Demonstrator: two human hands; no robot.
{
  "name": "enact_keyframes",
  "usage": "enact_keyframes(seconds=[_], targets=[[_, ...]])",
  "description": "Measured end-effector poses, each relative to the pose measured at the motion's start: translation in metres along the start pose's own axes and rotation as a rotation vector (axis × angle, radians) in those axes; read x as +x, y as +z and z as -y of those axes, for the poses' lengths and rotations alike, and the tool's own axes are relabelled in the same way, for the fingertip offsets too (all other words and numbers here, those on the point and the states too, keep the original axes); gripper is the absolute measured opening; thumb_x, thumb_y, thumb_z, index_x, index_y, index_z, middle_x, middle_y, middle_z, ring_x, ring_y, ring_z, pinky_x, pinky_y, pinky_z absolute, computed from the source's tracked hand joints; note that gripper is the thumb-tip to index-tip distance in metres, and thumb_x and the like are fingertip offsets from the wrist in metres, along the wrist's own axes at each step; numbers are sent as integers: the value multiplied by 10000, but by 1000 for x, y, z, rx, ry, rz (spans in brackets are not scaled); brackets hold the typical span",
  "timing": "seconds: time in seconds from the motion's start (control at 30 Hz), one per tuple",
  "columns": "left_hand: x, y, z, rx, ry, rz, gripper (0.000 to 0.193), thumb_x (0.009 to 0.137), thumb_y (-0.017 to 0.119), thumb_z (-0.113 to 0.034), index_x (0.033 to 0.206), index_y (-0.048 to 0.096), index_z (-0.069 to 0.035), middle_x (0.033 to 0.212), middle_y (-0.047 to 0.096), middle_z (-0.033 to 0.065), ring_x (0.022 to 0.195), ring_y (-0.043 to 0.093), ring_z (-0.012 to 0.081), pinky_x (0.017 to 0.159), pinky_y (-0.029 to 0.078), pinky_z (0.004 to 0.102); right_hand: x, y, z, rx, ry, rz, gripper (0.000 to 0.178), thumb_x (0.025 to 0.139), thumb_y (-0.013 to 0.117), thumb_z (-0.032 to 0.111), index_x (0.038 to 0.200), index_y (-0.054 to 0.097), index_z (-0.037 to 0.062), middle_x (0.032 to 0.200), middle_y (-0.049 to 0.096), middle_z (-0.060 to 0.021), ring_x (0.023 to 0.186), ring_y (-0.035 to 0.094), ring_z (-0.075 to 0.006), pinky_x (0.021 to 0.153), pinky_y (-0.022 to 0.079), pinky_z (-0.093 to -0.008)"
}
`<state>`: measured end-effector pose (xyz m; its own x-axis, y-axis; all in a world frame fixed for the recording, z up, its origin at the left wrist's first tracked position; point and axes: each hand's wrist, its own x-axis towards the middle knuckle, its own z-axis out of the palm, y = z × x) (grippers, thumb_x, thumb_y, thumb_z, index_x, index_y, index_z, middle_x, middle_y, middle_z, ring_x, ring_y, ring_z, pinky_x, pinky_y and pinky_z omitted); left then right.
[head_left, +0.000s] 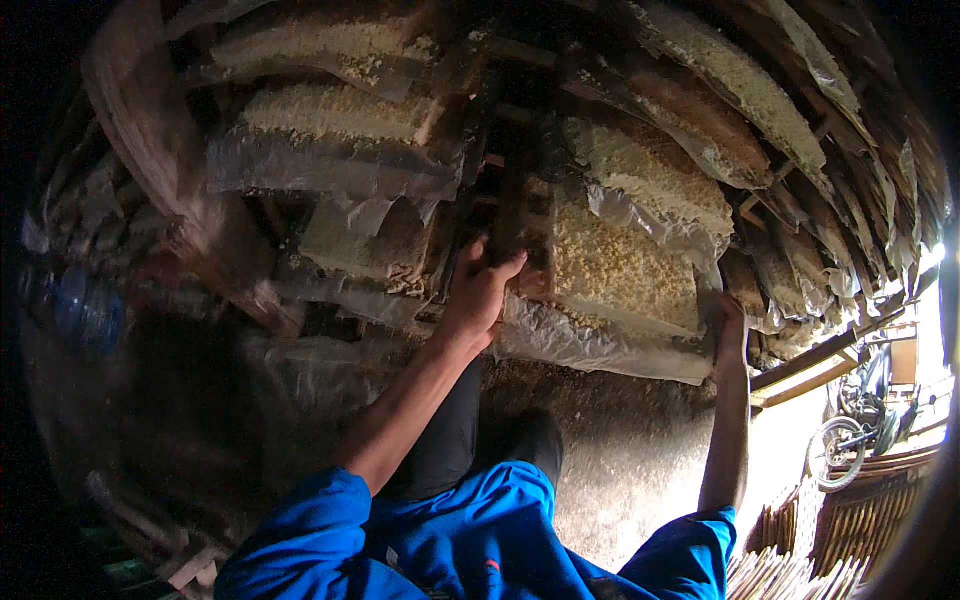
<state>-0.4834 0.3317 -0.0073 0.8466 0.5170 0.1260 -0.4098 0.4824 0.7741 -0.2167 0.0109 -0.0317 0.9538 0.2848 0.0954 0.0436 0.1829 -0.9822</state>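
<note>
One plastic-lined tray (625, 265) of crumbly pale yellow pieces sits between the person's hands, just above the picture's center toward one o'clock, its crinkled clear sheet (600, 352) bunched along the six o'clock edge. At the tray's nine o'clock end is the left hand (482, 290), its thumb spread away from the fingers and pointing toward three o'clock. The right hand (730, 328) lies against the tray's end at four o'clock, its fingers mostly lost in shade, so I cannot tell how firmly they close. More laden trays (335, 115) are racked toward ten o'clock, and others (735, 95) toward one o'clock, some with plastic hanging from their edges. Farther out at nine o'clock slants a thick wooden post (170, 170). Toward seven o'clock are the wearer's blue shirt (460, 530) and dark trousers (440, 445); the floor (610, 440) spreads at six. Between four and five o'clock, in bright light, stands a spoked wheel (837, 455), with slatted panels (870, 520) below.
</note>
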Motion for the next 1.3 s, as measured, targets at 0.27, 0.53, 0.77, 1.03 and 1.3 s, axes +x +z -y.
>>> enact_keyframes(seconds=[0.27, 0.53, 0.77, 1.03, 1.3], targets=[[12, -13, 10, 76, -57, -115, 611, 908, 573, -156, 1406, 253, -4, 1345, 407, 145, 1231, 414, 225, 1069, 296, 362, -15, 27, 15, -33, -14, -58, 201, 848, 578, 203, 984, 629, 63, 920, 638, -35, 833, 594, -156, 793, 449, -296], [25, -9, 14, 101, -92, -145, 520, 900, 583, -152, 1346, 353, -18, 1281, 465, 114, 1169, 453, 199, 1013, 327, 343, -3, 40, 18, -29, 133, -87, 238, 886, 534, 229, 1025, 626, 58, 952, 634, -33, 865, 589, -156, 818, 440, -297], [33, -12, 16, -16, -75, -153, 348, 888, 593, -136, 1204, 492, -31, 1127, 546, 66, 1040, 488, 169, 934, 359, 318, 22, 16, 8, -168, 45, 123, 316, 920, 479, 216, 1127, 607, 14, 1054, 637, -58, 939, 596, -168, 873, 433, -302], [30, -10, 27, 120, -31, -107, 372, 873, 582, -123, 1213, 490, -4, 1122, 574, 117, 1026, 525, 190, 920, 396, 329, 53, -46, -18, -779, -123, 30, 315, 899, 529, 218, 1112, 616, 4, 997, 618, -34, 898, 575, -157, 846, 432, -286], [36, -18, 33, 100, 62, -75, 400, 885, 557, -106, 1250, 441, 12, 1145, 556, 126, 1054, 515, 209, 946, 374, 343, 49, -45, -10, -539, -118, 84, 299, 856, 571, 200, 1073, 625, 1, 978, 633, -44, 892, 592, -176, 837, 446, -305]])
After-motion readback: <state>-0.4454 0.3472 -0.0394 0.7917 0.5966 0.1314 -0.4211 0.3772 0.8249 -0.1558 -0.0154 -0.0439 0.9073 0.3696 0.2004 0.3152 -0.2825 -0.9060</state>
